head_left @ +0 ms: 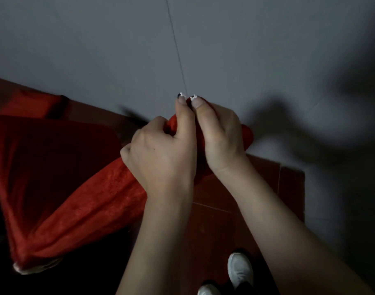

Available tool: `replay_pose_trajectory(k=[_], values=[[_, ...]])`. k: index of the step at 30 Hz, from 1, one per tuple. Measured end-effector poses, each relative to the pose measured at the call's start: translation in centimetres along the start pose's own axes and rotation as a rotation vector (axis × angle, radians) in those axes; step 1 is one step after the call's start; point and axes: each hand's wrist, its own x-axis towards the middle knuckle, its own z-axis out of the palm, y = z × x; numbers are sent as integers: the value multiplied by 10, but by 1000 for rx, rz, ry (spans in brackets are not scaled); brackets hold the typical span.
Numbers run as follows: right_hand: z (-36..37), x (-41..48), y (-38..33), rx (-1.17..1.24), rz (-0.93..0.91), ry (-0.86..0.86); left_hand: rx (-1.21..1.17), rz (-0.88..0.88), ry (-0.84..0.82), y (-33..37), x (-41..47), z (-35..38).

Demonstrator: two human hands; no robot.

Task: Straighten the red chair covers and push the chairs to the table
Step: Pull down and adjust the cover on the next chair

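step: straightening the red chair cover (86, 199)
hands: left hand (161, 154), right hand (220, 137) both clenched on it (thumbs side by side)
next: probably tug it smooth

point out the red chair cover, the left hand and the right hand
red chair cover (92, 194), head view, on the stretched fabric left of the hands
left hand (161, 154), head view, on the back of the hand
right hand (221, 133), head view, on the back of the hand

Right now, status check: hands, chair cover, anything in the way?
Both gripping: left hand and right hand bunch the red chair cover at its upper corner. Cover rumpled, not yet straight. Nothing blocking the hands; grey wall just beyond.
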Motion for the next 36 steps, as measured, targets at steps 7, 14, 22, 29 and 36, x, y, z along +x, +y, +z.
replay_pose_trajectory(k=[7, 14, 22, 29, 36], values=[[14, 25, -87, -4, -163, -118, -204, -114, 157, 38, 34, -66], [58, 29, -177, -64, -349, -242, -409, -222, 385, 47, 65, -144], [113, 16, -236, -137, -524, -337, -501, -239, 448, 28, 81, -212], [134, -22, -252, -106, -584, -380, -471, -184, 433, 0, 65, -252], [151, -72, -268, -160, -743, -376, -538, -161, 512, -23, 40, -293]])
